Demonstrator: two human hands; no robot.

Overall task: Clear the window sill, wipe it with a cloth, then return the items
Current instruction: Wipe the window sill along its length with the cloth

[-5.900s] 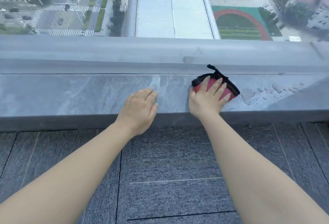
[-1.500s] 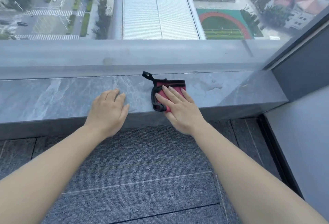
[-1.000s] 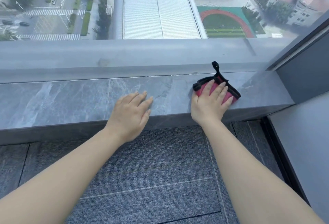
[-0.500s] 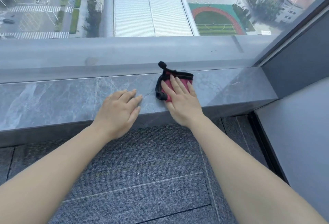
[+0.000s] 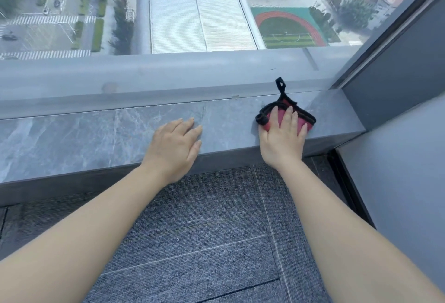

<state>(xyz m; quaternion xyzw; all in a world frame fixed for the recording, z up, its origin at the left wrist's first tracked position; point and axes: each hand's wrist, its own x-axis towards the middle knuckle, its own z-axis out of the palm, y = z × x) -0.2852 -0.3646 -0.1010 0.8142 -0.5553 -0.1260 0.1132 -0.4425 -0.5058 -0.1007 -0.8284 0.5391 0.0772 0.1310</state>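
Note:
A grey marbled stone window sill (image 5: 84, 138) runs across the view below the glass. A folded red cloth (image 5: 302, 123) with black edging and a black hanging loop lies on the sill near its right end. My right hand (image 5: 283, 138) presses flat on the cloth, fingers spread and pointing at the window. My left hand (image 5: 175, 146) rests palm down on the bare sill to the left of it, holding nothing. No other items stand on the sill.
The grey window frame ledge (image 5: 168, 73) rises behind the sill. A dark wall panel (image 5: 397, 81) closes off the sill's right end, with a lighter wall (image 5: 397, 170) below it. Grey carpet tiles (image 5: 204, 230) cover the floor under my arms.
My right hand has slid the cloth to the right along the sill, toward its right end, after sweeping back and forth. My left hand stays flat on the sill.

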